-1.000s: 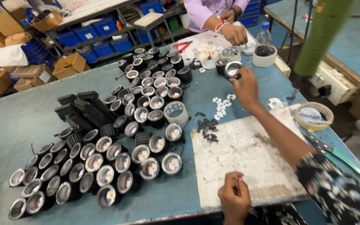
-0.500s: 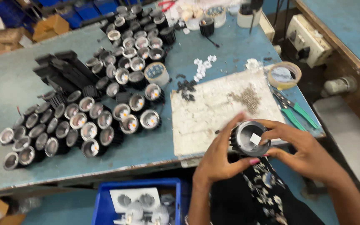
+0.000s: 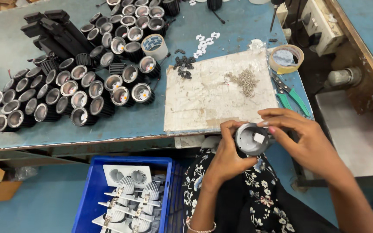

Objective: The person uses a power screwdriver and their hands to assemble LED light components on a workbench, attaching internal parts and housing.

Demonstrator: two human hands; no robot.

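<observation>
Rows of black lamp housings crowd the counter. Left hand and right hand fingers grip a grey lamp housing past the edge; its small white chip, seemingly loose, could drop.

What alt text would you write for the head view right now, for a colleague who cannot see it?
Both hands, the left hand and the right hand, hold a round grey lamp housing near the edge of a blue-green workbench. Rows of similar housings cover the bench to the left, and a blue crate of white fittings sits below.
</observation>
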